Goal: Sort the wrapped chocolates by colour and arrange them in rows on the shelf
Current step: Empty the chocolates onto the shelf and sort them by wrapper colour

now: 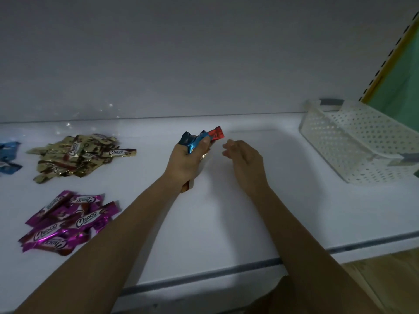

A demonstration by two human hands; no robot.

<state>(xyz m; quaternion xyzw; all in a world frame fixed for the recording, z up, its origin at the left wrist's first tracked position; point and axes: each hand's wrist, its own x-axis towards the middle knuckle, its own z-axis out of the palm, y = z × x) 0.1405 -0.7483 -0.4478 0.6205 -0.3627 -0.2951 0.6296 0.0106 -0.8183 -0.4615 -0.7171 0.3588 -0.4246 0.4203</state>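
My left hand (186, 162) grips a bunch of wrapped chocolates over the middle of the white shelf (226, 211); blue wrappers (192, 141) and a red one (216, 133) stick out above the fingers, and a brown end shows below the wrist. My right hand (242, 159) hovers just to the right of them, fingers loosely curled, holding nothing. On the shelf's left lie a gold pile (77, 155), a purple pile (68, 220) nearer me, and a few blue chocolates (9, 157) at the left edge.
A white perforated plastic basket (362, 141) stands tilted at the shelf's back right. The shelf's front edge (204, 277) has a grey strip. A white back wall rises behind the shelf; a yellow slotted upright and green panel are at far right.
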